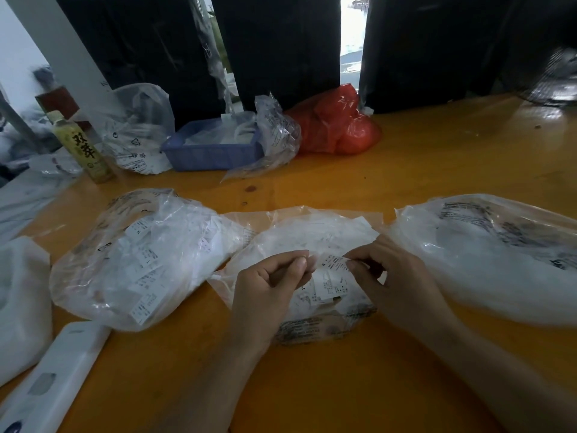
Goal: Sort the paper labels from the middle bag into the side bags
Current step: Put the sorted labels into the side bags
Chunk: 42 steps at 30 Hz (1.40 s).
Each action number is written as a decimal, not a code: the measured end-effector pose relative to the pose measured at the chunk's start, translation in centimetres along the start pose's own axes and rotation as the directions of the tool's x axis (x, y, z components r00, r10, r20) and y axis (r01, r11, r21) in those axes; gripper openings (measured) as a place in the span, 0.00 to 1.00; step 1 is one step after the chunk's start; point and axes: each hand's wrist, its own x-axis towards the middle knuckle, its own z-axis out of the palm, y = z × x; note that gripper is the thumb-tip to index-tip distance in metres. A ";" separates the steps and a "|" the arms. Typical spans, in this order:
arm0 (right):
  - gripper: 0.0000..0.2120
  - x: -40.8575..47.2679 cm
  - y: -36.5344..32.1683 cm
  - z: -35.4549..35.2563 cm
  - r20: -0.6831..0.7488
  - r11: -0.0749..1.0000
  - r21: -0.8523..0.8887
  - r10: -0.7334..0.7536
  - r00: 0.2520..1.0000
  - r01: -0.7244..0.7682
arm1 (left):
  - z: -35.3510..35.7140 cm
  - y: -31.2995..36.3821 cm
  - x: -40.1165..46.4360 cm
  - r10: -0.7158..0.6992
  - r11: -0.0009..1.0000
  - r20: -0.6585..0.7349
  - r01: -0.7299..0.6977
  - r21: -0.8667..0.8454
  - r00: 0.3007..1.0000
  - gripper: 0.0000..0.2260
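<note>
Both forearms over bare table edge, left hand (pixel 271 278) and right hand (pixel 385 270) pinching paper label (pixel 332 267) above middle bag (pixel 299 242)

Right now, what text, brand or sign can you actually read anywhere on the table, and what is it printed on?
"双萃": large dark characters running down the yellow-green bottle.
Recycling triangle symbol: on the clear bag beside the bottle; its other print is too small to read.
Paper labels between the left hand and right hand: printed, too blurred to read.
Left bag, middle bag, right bag: dark print, unreadable.
</note>
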 end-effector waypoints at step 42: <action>0.06 0.2 -1.0 -0.7 -0.046 0.952 0.259 0.181 0.982 -0.163 | -1.0 1.0 0.1 0.263 0.929 -0.059 -0.236 0.286 0.963 0.18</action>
